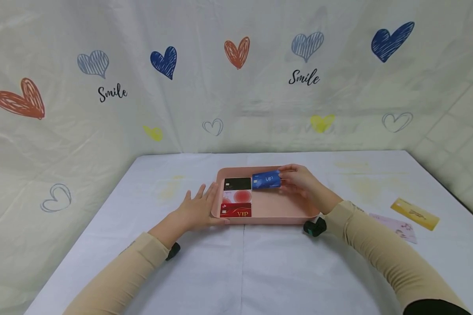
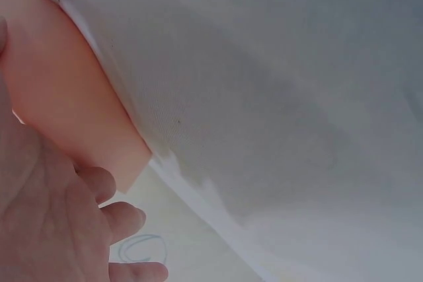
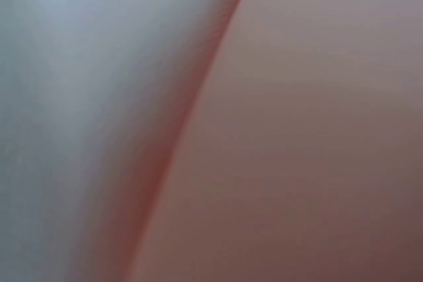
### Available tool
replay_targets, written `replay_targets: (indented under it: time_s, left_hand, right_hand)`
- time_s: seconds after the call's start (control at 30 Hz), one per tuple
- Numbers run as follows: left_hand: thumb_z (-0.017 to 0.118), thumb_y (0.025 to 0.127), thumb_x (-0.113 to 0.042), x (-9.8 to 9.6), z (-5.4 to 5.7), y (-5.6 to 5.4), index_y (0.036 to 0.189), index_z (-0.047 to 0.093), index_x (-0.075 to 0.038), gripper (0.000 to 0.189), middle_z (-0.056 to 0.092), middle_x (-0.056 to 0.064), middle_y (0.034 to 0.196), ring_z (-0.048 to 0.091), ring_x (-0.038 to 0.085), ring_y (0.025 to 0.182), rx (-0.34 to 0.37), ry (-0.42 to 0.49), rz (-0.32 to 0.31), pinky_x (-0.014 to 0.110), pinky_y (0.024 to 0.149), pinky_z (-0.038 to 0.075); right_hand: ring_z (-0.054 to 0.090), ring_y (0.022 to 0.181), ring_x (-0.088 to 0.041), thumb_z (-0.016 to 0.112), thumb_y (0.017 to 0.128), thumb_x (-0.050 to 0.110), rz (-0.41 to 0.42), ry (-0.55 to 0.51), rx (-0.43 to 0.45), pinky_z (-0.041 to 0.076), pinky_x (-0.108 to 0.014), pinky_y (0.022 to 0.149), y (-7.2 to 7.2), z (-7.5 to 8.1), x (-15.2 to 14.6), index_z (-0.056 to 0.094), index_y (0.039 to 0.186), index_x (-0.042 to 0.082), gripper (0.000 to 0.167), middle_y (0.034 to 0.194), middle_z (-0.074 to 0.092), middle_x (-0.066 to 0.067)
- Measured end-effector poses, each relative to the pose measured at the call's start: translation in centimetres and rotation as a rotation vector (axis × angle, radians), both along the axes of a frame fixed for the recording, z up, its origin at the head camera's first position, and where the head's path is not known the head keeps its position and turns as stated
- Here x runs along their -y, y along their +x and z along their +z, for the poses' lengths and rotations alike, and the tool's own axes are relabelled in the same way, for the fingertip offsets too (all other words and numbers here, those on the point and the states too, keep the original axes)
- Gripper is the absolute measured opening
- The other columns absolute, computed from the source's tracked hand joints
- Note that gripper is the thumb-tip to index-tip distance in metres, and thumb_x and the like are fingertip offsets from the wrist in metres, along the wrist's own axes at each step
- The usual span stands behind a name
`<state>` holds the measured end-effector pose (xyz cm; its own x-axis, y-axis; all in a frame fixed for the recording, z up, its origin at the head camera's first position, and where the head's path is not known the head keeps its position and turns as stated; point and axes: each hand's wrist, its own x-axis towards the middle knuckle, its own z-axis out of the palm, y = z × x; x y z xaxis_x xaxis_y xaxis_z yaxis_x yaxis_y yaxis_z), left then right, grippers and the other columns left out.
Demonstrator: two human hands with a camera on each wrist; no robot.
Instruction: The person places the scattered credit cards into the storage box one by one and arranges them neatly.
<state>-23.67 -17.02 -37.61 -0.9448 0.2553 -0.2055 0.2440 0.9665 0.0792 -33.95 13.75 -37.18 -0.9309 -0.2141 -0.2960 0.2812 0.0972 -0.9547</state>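
Cards partway through being set out in a tray. Three, the black card (image 1: 237,183), the white-and-red card (image 1: 238,196) and the red card (image 1: 235,211), form a column at the left end of the pink tray (image 1: 285,206). The right hand (image 1: 301,181) pinches the blue card (image 1: 266,180) beside the black one; whether it is released-flat cannot be told. The left hand (image 1: 199,211), fingers spread, steadies the tray's left side. The gold card (image 1: 414,213) and lilac card (image 1: 396,227), outside on the table (image 1: 220,271), apparently remain.
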Motion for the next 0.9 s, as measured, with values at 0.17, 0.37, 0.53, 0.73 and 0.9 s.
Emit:
replay_targets:
  time_s: [0.17, 0.37, 0.53, 0.73, 0.9]
  left_hand:
    - [0.063, 0.085, -0.074, 0.00, 0.06, 0.00, 0.165, 0.007, -0.007, 0.118, 0.012, 0.011, 0.171, 0.010, 0.041, 0.155, -0.002, -0.002, -0.005, 0.071, 0.117, 0.011]
    - [0.061, 0.086, -0.075, -0.03, 0.12, 0.07, 0.165, 0.008, -0.006, 0.118, 0.013, 0.011, 0.171, 0.011, 0.041, 0.155, -0.010, -0.012, -0.017, 0.071, 0.117, 0.012]
    - [0.061, 0.086, -0.075, -0.16, 0.20, 0.10, 0.165, 0.007, -0.007, 0.117, 0.012, 0.011, 0.171, 0.010, 0.040, 0.155, -0.012, -0.017, -0.021, 0.070, 0.117, 0.012]
    - [0.062, 0.086, -0.074, -0.26, 0.25, 0.10, 0.165, 0.006, -0.007, 0.117, 0.011, 0.010, 0.171, 0.010, 0.040, 0.155, -0.008, -0.016, -0.009, 0.070, 0.117, 0.011]
    - [0.063, 0.087, -0.073, -0.36, 0.34, 0.20, 0.165, 0.007, -0.007, 0.117, 0.011, 0.010, 0.171, 0.010, 0.040, 0.155, -0.004, -0.008, -0.003, 0.069, 0.118, 0.011]
  right_hand:
    - [0.065, 0.078, -0.009, 0.057, 0.104, 0.006, -0.020, 0.008, 0.000, 0.061, -0.027, 0.071, -0.06, -0.49, -0.07, 0.052, 0.140, -0.001, 0.037, 0.118, 0.056, -0.011]
    - [0.065, 0.071, -0.010, 0.052, 0.106, 0.005, -0.017, 0.078, -0.019, 0.060, -0.025, 0.068, 0.15, -0.86, 0.02, 0.056, 0.143, -0.003, 0.039, 0.146, 0.048, -0.024]
    - [0.064, 0.070, -0.009, 0.052, 0.105, 0.004, 0.005, 0.094, -0.035, 0.059, -0.024, 0.068, 0.07, -0.88, -0.04, 0.054, 0.145, -0.004, 0.041, 0.150, 0.043, -0.027]
    - [0.063, 0.090, -0.008, 0.057, 0.103, 0.003, 0.067, 0.153, -0.081, 0.058, -0.023, 0.076, -0.14, -0.99, -0.10, 0.051, 0.148, -0.003, 0.045, 0.155, 0.041, -0.026]
    - [0.064, 0.096, -0.012, 0.067, 0.097, -0.003, 0.091, 0.189, -0.079, 0.058, -0.024, 0.081, -0.27, -1.01, -0.07, 0.050, 0.149, -0.002, 0.055, 0.158, 0.037, -0.025]
